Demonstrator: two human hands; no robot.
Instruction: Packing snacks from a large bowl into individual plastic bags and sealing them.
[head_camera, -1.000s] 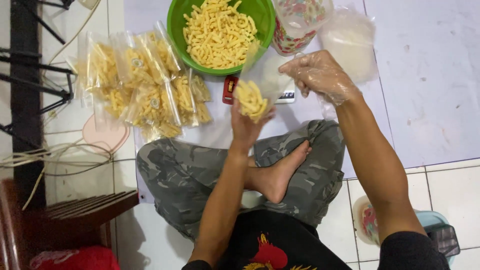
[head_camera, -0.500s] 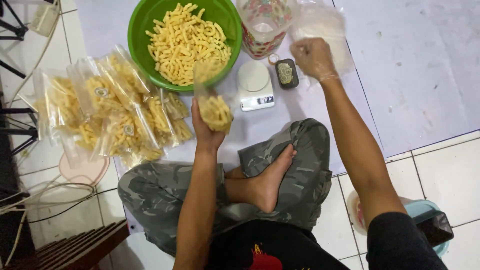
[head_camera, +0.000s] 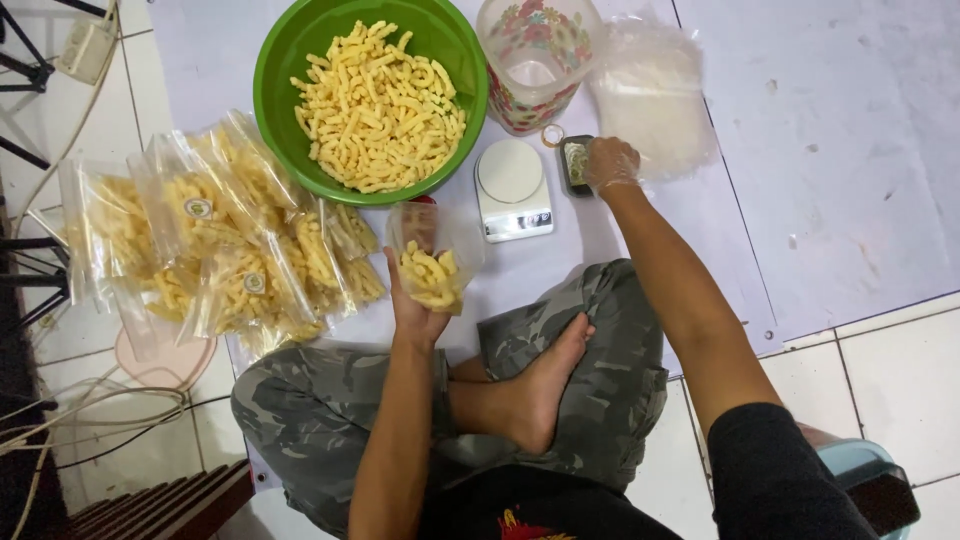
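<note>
The left hand (head_camera: 415, 305) is closed around a clear bag of yellow snacks (head_camera: 433, 258), below the green bowl (head_camera: 280, 60); the gloved right hand (head_camera: 608, 163) seems to touch a small dark box (head_camera: 573, 163) beside the white scale (head_camera: 511, 188)

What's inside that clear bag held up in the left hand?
The clear bag in the left hand holds short yellow snack sticks piled in its lower part; the upper part looks empty. The palm covers the bag's underside, so that part is hidden.
</note>
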